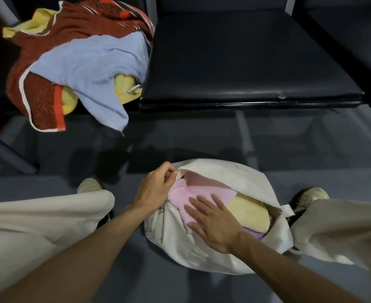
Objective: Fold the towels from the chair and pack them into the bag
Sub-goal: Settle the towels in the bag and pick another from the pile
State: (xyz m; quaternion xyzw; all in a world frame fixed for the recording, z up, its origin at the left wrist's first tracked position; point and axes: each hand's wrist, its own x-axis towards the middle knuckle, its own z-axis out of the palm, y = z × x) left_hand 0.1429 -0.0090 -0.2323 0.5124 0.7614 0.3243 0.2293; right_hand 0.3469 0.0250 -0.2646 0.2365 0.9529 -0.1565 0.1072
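- A black chair seat [245, 62] is flanked on its left by a heap of unfolded towels [77, 62], piled on the next seat.
- A white bag [202, 254] is set unzipped on the floor, between the person's feet.
- A pink towel [193, 193] and a yellow towel [250, 213] are packed inside it.
- The pink towel is pressed by the right hand [213, 221], fingers flat.
- The bag's rim is pinched by the left hand [156, 186].

We see through a single wide-angle camera on the head, facing forward and steeply down. The bag [230, 178] on the floor [180, 138] lies close beneath us, low in the middle; the chair seat [245, 62] stands farther ahead, along the top edge.
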